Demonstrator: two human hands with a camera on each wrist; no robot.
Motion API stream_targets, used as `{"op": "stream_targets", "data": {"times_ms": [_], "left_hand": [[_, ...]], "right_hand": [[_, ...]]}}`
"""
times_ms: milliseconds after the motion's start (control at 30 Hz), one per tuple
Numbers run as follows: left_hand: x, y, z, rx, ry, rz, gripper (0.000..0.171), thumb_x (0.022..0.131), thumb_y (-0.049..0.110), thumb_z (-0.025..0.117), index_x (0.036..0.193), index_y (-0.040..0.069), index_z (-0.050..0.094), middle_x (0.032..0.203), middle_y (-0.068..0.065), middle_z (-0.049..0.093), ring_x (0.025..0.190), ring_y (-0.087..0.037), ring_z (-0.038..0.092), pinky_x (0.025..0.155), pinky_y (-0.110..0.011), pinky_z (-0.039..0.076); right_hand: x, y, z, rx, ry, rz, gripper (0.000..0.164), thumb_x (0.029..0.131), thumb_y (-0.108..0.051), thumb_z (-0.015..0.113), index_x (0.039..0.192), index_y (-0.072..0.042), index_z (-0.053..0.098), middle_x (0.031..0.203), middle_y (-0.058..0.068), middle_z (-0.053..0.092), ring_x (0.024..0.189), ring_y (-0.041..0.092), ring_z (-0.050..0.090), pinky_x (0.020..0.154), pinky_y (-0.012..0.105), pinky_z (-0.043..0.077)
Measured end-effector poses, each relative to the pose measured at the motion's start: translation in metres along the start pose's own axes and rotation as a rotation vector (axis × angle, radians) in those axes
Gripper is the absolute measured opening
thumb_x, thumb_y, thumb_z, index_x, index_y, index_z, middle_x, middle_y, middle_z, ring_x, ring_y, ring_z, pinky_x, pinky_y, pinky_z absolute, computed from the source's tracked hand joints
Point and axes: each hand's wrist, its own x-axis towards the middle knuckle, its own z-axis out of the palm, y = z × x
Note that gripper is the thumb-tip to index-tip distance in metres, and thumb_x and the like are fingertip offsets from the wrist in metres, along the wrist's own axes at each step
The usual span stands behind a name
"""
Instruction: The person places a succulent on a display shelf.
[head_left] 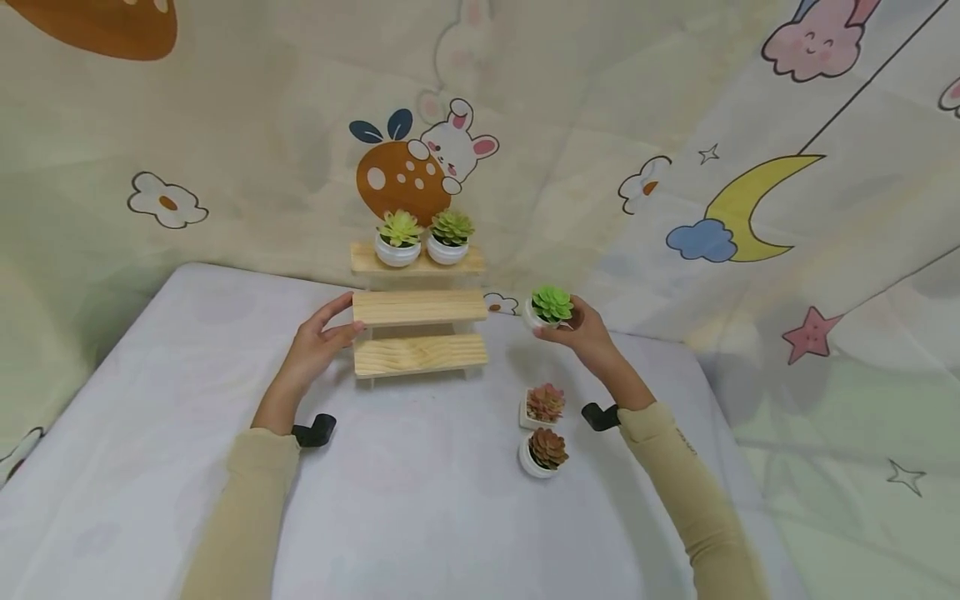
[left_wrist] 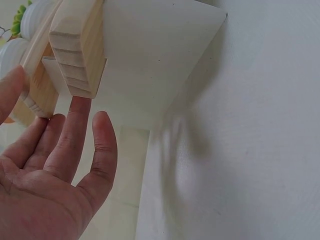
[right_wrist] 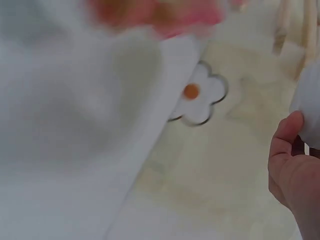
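In the head view a three-tier wooden display stand (head_left: 420, 307) stands at the back of the white table. My left hand (head_left: 317, 337) is at its left side, with fingers fairly straight and fingertips against the ends of the wooden boards (left_wrist: 77, 60). My right hand (head_left: 588, 333) holds a bright green potted succulent (head_left: 552, 305) in the air, right of the stand. Only the side of its white pot (right_wrist: 309, 107) appears in the right wrist view, with fingers around it. Two potted succulents, one yellow-green (head_left: 399, 236) and one darker green (head_left: 451, 234), sit on the top tier.
On the table below my right hand stand a pinkish succulent in a square white pot (head_left: 543, 405) and a brown-red succulent in a round white pot (head_left: 543, 452). A patterned cloth backdrop (head_left: 262, 167) hangs right behind the stand.
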Motion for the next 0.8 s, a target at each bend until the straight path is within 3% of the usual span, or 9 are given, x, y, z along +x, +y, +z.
{"op": "stream_targets", "data": {"times_ms": [100,233,333,500,633,800], "left_hand": [[0.000,0.000,0.001,-0.019,-0.006,-0.001,0.067,0.089,0.038,0.061,0.147,0.022,0.029,0.152,-0.002,0.028,0.107,0.000,0.054,0.079,-0.011,0.047],[0.000,0.001,0.001,-0.026,-0.008,-0.004,0.066,0.090,0.035,0.060,0.147,0.022,0.029,0.152,-0.002,0.028,0.109,-0.005,0.055,0.081,-0.015,0.048],[0.000,0.002,0.000,-0.014,-0.006,-0.022,0.066,0.089,0.037,0.060,0.146,0.024,0.029,0.152,-0.001,0.028,0.112,-0.011,0.055,0.085,-0.020,0.048],[0.002,0.004,-0.001,-0.001,0.002,-0.032,0.066,0.088,0.041,0.060,0.146,0.026,0.031,0.152,0.000,0.029,0.116,-0.017,0.055,0.088,-0.025,0.046],[0.002,0.003,-0.002,0.003,0.001,-0.026,0.067,0.089,0.041,0.060,0.146,0.024,0.030,0.152,-0.001,0.029,0.117,-0.021,0.054,0.085,-0.020,0.046],[0.000,0.003,0.000,-0.010,-0.008,-0.039,0.068,0.088,0.041,0.060,0.146,0.023,0.030,0.152,0.000,0.029,0.119,-0.024,0.052,0.087,-0.022,0.046]], "right_hand": [[0.002,-0.021,0.014,0.020,-0.039,-0.033,0.069,0.077,-0.009,0.075,0.137,-0.015,0.040,0.129,0.004,0.049,0.109,0.012,0.052,0.084,0.020,0.049],[0.006,-0.043,0.034,0.041,-0.098,-0.085,0.067,0.077,-0.005,0.074,0.135,-0.013,0.042,0.120,0.001,0.052,0.085,0.011,0.047,0.072,0.020,0.045],[0.009,-0.056,0.052,0.026,-0.122,-0.105,0.067,0.076,-0.006,0.075,0.135,-0.013,0.043,0.121,0.003,0.053,0.085,0.012,0.047,0.073,0.021,0.045],[0.020,-0.070,0.089,-0.010,-0.106,-0.095,0.069,0.074,-0.008,0.078,0.134,-0.012,0.045,0.127,0.007,0.053,0.106,0.017,0.053,0.088,0.026,0.048],[0.030,-0.074,0.118,-0.030,-0.094,-0.076,0.068,0.073,-0.011,0.079,0.133,-0.012,0.047,0.125,0.007,0.055,0.105,0.017,0.054,0.087,0.026,0.048],[0.037,-0.069,0.145,-0.063,-0.092,-0.100,0.067,0.071,-0.014,0.081,0.131,-0.013,0.050,0.115,0.003,0.058,0.089,0.013,0.052,0.074,0.020,0.046]]}}
